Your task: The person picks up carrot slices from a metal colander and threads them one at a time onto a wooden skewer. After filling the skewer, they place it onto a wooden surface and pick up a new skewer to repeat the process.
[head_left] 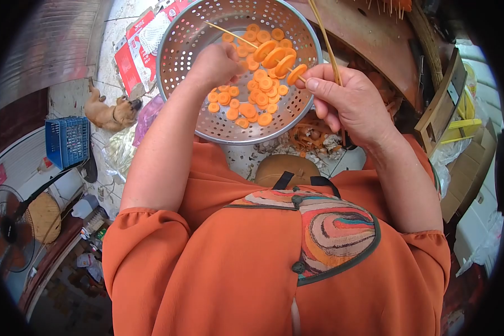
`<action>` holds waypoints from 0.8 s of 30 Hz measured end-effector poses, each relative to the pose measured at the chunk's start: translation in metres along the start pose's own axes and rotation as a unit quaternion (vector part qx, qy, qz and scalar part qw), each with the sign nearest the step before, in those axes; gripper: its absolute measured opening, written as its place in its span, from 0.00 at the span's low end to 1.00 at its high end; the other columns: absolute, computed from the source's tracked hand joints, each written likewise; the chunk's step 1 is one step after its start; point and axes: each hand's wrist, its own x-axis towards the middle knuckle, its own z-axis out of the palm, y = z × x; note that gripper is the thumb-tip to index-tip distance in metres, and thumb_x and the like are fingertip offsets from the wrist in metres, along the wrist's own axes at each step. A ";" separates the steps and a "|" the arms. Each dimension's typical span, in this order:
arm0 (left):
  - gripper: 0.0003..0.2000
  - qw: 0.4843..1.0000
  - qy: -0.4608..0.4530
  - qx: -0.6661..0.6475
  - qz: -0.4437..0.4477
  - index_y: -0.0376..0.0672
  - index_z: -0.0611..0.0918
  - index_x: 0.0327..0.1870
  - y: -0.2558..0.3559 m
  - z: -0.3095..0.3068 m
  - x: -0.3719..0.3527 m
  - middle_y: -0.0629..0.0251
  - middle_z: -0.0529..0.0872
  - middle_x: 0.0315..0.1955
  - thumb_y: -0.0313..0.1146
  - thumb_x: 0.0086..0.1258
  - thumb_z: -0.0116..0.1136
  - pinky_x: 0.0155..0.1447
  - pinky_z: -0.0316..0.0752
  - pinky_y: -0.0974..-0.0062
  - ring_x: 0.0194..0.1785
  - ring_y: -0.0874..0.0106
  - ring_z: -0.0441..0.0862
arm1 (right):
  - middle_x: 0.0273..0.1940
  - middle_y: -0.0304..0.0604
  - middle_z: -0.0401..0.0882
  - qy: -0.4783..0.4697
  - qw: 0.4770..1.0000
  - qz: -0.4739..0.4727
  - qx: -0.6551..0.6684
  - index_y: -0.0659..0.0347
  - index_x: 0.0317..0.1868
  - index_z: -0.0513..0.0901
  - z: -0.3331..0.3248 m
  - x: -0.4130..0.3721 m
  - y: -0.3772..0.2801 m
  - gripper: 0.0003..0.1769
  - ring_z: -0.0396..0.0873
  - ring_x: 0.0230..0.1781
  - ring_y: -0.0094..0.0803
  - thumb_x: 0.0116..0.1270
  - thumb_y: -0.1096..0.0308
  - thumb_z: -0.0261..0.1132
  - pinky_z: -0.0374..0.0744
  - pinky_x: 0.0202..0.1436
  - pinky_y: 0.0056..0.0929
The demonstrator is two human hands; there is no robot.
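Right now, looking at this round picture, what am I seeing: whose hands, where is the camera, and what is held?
There is no machine here: a person wears a camera on the head, looking down at their own hands. In front is a metal colander holding carrot slices. The right hand pinches a thin skewer with several slices threaded on it, plus a spare stick. The left hand reaches into the colander; its fingers are hidden. A dog lies on the floor beyond.
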 end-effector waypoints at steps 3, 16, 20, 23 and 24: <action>0.10 0.909 0.081 -0.403 0.071 0.37 0.76 0.46 0.013 -0.032 -0.008 0.62 0.84 0.39 0.24 0.65 0.58 0.40 0.82 0.78 0.35 0.72 0.84 | 0.19 0.32 0.73 0.020 1.000 0.006 -0.018 0.62 0.38 0.78 0.002 0.001 0.001 0.10 0.65 0.12 0.14 0.70 0.64 0.60 0.63 0.14 0.15; 0.08 0.765 0.152 -0.621 0.083 0.30 0.75 0.41 0.022 -0.052 -0.006 0.56 0.80 0.34 0.20 0.61 0.56 0.44 0.85 0.64 0.37 0.65 0.82 | 0.18 0.31 0.72 0.026 1.000 -0.013 -0.005 0.62 0.39 0.78 0.001 0.003 0.003 0.08 0.65 0.10 0.14 0.71 0.66 0.59 0.61 0.12 0.15; 0.07 0.764 0.148 -0.620 0.101 0.32 0.75 0.39 0.024 -0.049 -0.006 0.57 0.81 0.33 0.20 0.61 0.55 0.45 0.85 0.64 0.35 0.67 0.82 | 0.18 0.32 0.72 0.022 1.000 -0.017 -0.009 0.63 0.39 0.78 0.001 0.001 0.003 0.08 0.64 0.10 0.14 0.71 0.66 0.59 0.61 0.12 0.14; 0.05 0.781 0.174 -0.584 0.139 0.36 0.75 0.37 0.023 -0.047 -0.004 0.60 0.81 0.31 0.21 0.61 0.56 0.44 0.85 0.66 0.33 0.69 0.82 | 0.19 0.32 0.72 0.021 1.000 -0.013 -0.007 0.63 0.39 0.78 0.000 0.000 0.003 0.08 0.64 0.10 0.14 0.71 0.66 0.59 0.61 0.12 0.14; 0.05 0.802 0.190 -0.543 0.162 0.38 0.75 0.36 0.023 -0.046 -0.004 0.61 0.81 0.30 0.21 0.61 0.56 0.43 0.84 0.67 0.33 0.69 0.82 | 0.18 0.32 0.72 0.024 1.000 -0.012 -0.002 0.63 0.39 0.78 0.000 0.000 0.004 0.08 0.64 0.10 0.14 0.71 0.66 0.59 0.61 0.12 0.14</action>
